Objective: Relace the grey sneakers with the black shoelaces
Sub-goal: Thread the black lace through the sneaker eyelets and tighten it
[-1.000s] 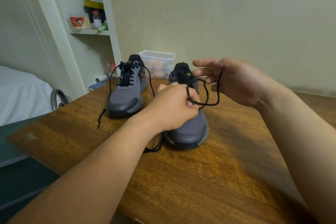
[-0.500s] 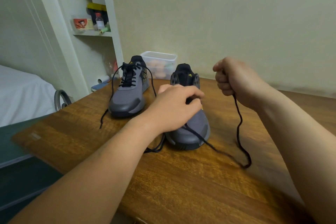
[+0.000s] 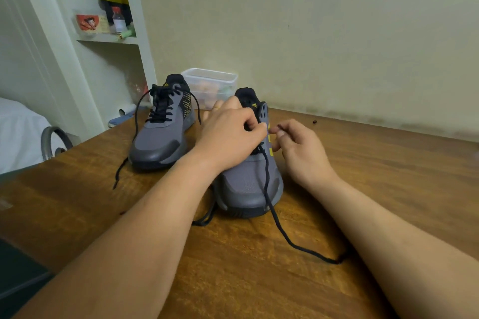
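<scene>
Grips the near grey sneaker (image 3: 243, 184) with the left hand (image 3: 230, 134), fingers curled over the tongue. Pinches the tip of the black shoelace (image 3: 266, 179) between thumb and forefinger of the right hand (image 3: 300, 155), just right of that shoe. Lets the lace trail from under the left hand, over the toe, onto the wooden table (image 3: 259, 280) toward the right forearm. Beyond and left of the left hand: second grey sneaker (image 3: 158, 137), laced, ends loose; clear plastic container (image 3: 210, 83) behind.
</scene>
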Demonstrator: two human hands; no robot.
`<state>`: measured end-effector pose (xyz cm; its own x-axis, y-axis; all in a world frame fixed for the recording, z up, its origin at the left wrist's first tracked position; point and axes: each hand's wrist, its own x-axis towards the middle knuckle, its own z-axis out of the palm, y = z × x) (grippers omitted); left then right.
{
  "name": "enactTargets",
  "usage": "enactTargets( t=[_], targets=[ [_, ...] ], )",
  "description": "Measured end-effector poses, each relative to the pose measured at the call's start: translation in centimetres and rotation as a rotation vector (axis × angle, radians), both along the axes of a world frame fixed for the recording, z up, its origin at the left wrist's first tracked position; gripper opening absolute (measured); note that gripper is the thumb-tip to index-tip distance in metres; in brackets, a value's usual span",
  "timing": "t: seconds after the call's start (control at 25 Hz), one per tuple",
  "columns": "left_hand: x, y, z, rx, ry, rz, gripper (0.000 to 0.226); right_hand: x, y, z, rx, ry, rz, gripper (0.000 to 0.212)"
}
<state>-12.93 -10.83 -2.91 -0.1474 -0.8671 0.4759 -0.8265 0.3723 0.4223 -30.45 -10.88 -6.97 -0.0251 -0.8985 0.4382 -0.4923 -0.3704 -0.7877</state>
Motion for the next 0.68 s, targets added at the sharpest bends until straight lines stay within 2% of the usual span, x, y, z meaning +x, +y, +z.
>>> enactTargets(
  t=[0.16,0.28,0.36,0.52,0.68],
  targets=[
    [-0.5,-0.8,-1.3,-0.037,0.158,-0.066,0.026,-0.6,0.4,0.2,-0.062,0.034,-0.025,0.028],
    [0.9,-0.9,-1.5,0.041,0.287,-0.207,0.020,-0.7,1.1,1.2,-0.063,-0.070,-0.030,0.006],
    [1.9,-0.7,-1.9,0.030,0.255,-0.249,0.011,-0.8,1.5,2.1,-0.038,-0.075,-0.022,0.003],
    [2.5,-0.5,-2.1,0.012,0.132,-0.242,0.011,-0.1,2.8,1.6,0.031,-0.077,-0.013,0.006],
    [1.9,-0.1,-2.1,0.001,0.073,-0.203,0.026,0.3,3.5,1.2,-0.032,-0.200,-0.043,0.012]
  ],
)
